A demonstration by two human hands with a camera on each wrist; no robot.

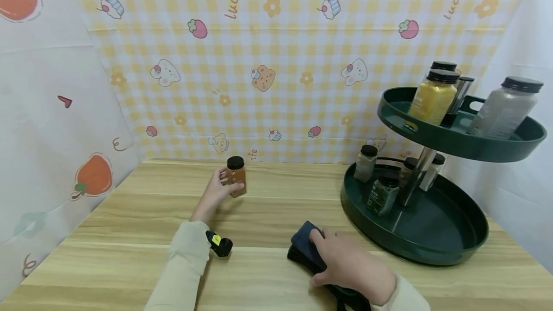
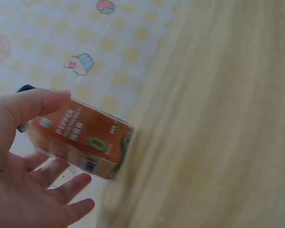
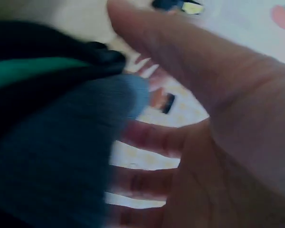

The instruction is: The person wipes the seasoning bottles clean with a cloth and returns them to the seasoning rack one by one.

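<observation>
Near the back of the table, my left hand (image 1: 217, 190) holds an orange-brown spice jar (image 1: 236, 177) with a black lid. In the left wrist view, my thumb lies across the labelled jar (image 2: 88, 130). Some fingers spread loosely below it. My right hand (image 1: 352, 264) lies over a folded dark blue and black cloth bundle (image 1: 306, 243). The right wrist view shows straight fingers behind the blue cloth (image 3: 61, 142) and my thumb apart from it. A green strip shows on the bundle.
A dark green two-tier rack stands at the right; its lower tray (image 1: 440, 234) and upper tray (image 1: 458, 143) carry several black-lidded jars, including a yellow jar (image 1: 433, 97) and a grey-white jar (image 1: 505, 109). A patterned cloth wall closes off the wooden table's (image 1: 259, 268) back.
</observation>
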